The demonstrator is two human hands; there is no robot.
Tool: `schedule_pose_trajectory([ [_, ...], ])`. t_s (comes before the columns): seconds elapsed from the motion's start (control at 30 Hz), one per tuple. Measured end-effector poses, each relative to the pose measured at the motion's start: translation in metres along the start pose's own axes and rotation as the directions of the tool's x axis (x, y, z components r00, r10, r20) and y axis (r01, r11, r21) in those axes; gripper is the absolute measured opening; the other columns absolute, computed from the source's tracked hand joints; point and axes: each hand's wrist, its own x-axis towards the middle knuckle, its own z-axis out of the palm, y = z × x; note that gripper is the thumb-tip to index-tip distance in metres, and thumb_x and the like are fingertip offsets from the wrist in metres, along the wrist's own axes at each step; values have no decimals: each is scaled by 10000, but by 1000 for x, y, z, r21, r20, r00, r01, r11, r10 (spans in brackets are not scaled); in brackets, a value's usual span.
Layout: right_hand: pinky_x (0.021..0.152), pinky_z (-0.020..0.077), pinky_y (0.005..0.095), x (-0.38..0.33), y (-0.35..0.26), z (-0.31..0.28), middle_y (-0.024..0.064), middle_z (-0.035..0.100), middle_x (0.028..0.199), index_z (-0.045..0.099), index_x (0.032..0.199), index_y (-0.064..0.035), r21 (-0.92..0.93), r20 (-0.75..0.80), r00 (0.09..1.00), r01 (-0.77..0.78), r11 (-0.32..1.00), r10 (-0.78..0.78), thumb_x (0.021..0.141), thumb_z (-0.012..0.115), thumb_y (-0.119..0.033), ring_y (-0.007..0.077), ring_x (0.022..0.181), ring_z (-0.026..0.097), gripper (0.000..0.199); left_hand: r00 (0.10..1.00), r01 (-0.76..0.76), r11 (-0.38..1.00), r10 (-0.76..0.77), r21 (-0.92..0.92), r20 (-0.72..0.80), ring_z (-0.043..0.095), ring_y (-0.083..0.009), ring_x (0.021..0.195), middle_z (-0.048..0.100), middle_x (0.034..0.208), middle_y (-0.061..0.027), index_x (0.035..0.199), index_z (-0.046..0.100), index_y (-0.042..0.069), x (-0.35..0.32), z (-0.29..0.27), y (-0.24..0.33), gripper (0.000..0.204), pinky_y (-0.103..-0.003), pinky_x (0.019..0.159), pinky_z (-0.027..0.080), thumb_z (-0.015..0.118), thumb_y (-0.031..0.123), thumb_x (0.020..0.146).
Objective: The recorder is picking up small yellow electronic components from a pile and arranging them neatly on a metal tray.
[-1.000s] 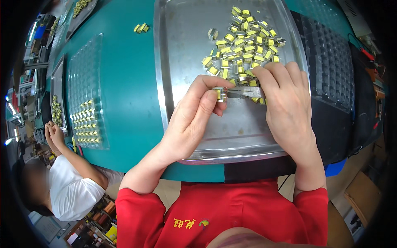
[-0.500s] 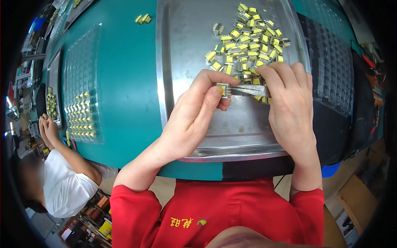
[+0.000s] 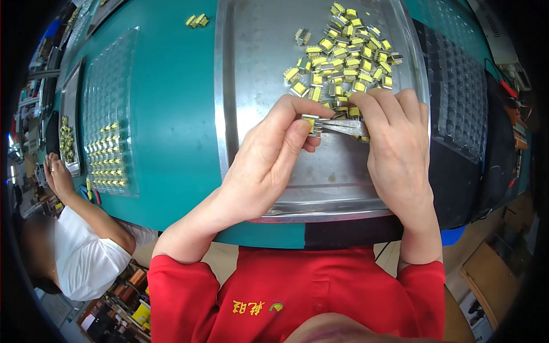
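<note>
Between the thumb and fingers of my left hand [image 3: 269, 151] is a small yellow-wrapped transformer [image 3: 310, 123] with metal pins along its side. My right hand [image 3: 398, 137] grips metal tweezers [image 3: 345, 127], whose tips meet the pin side of that transformer. Part of the tweezers is hidden under my right fingers. Both hands are over a shallow metal tray [image 3: 309, 197]. Just beyond them lies a loose pile of similar yellow transformers [image 3: 350, 63], and its near part is covered by my right hand.
Left on the green table [image 3: 171, 143] lies a clear plastic blister tray [image 3: 108, 108], partly filled with yellow parts. A few transformers [image 3: 197, 21] sit beyond it. Dark-backed blister trays [image 3: 460, 103] stand right of the metal tray. A co-worker [image 3: 86, 240] sits at the left.
My hands stay nearly in place; the transformer has turned slightly in my left fingers against the tweezer tips. The co-worker's hands have shifted beside a small tray.
</note>
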Motion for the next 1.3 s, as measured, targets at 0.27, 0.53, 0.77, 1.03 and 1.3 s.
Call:
schedule_pose_trajectory([
  [0.27,793,431,399,1,4,2,87,636,960,646,1079,-44,57,-9,1000,25,998,-25,786,588,17,284,873,543,305,994,-106,994,106,11,-38,587,-155,821,599,971,-95,1222,541,-4,0,2,-3,253,-292,775,486,377,124,1079],
  [0.53,765,437,386,1,7,6,72,613,908,655,1043,-33,51,-54,997,64,997,-62,755,607,-12,272,888,548,293,988,-144,988,146,58,-42,579,-149,813,601,975,-98,1221,544,1,0,2,-3,258,-288,761,482,378,142,1082],
  [0.77,830,426,399,0,4,-1,109,625,1054,645,1107,-40,25,-39,999,17,1000,-16,788,573,56,297,926,535,341,990,-108,992,112,60,-80,555,-141,774,576,875,-79,1196,550,8,0,0,-2,253,-286,724,464,374,148,1080],
  [1.03,824,411,406,0,3,-1,100,618,1055,644,1117,-48,8,-44,999,7,1000,-6,785,572,62,292,931,530,357,994,-71,993,78,96,-78,551,-141,745,558,805,-72,1184,553,10,1,1,-1,258,-289,709,466,376,168,1083],
  [1.3,822,410,401,-1,2,1,97,614,1060,631,1138,-53,-21,-51,998,36,999,-37,759,571,57,289,929,530,400,998,-11,1000,13,26,-56,535,-113,791,577,916,-56,1191,569,7,0,1,-2,306,-271,759,465,363,211,1096],
])
